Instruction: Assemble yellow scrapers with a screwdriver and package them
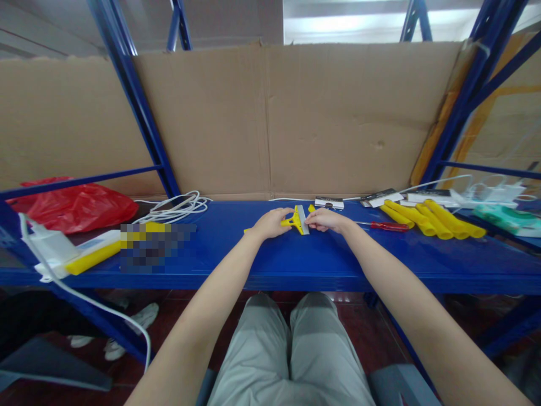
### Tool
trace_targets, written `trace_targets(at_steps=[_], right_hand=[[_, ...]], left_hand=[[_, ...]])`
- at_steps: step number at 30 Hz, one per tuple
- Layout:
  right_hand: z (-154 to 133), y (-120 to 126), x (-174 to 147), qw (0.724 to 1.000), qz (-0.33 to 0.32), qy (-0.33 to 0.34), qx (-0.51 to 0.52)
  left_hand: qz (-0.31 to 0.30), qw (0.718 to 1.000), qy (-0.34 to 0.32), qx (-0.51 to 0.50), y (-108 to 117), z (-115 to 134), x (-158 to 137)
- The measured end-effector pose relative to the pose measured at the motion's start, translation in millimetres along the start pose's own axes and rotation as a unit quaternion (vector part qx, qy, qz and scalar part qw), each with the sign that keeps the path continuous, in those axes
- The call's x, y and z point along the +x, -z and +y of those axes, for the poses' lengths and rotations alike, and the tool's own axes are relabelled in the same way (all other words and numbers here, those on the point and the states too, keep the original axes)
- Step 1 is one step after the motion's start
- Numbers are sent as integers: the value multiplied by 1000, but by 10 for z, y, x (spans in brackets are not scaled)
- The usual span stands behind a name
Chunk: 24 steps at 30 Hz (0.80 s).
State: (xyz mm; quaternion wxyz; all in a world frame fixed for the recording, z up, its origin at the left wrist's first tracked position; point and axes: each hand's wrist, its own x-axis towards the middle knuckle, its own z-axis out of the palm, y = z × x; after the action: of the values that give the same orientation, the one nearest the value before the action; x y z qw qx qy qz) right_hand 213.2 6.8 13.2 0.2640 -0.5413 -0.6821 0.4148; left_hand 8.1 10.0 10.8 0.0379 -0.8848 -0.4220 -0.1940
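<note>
Over the middle of the blue shelf, my left hand (273, 223) is closed around a yellow scraper (297, 220). Its wide metal blade (302, 219) faces right. Beside the blade's edge, my right hand (324, 219) is closed in a pinch, with the fingertips at the metal; whatever lies between them is too small to make out. A small yellow piece (311, 208) shows just behind the right fingers. To the right of that hand lies a screwdriver with a red handle (389, 226), its shaft pointing toward the hand.
Several yellow tubes (439, 220) and flat black-and-white packets (379, 197) lie at the right. Another packet (329, 202) is at the back. At left are a red plastic bag (80, 204), a coiled white cable (180, 207) and a yellow tube (93, 256). Cardboard (270, 118) stands behind.
</note>
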Motion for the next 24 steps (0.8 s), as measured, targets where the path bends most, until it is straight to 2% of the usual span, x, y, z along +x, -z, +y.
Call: trace_targets(at_steps=[3, 9, 14, 19, 24], right_hand=[[-11, -4, -11, 1000, 4, -8, -4], [-4, -3, -5, 1000, 7, -19, -6], [4, -16, -1, 1000, 13, -23, -2], [-24, -39, -17, 997, 12, -17, 70], [-37, -44, 6, 988, 69, -20, 139]], left_hand=[[-1, 1000, -20, 22, -18, 16, -11], [-50, 993, -17, 102, -47, 157, -33], [-44, 992, -20, 113, -51, 180, -36], [-51, 993, -25, 102, -38, 155, -30], [-67, 994, -47, 73, -34, 192, -28]])
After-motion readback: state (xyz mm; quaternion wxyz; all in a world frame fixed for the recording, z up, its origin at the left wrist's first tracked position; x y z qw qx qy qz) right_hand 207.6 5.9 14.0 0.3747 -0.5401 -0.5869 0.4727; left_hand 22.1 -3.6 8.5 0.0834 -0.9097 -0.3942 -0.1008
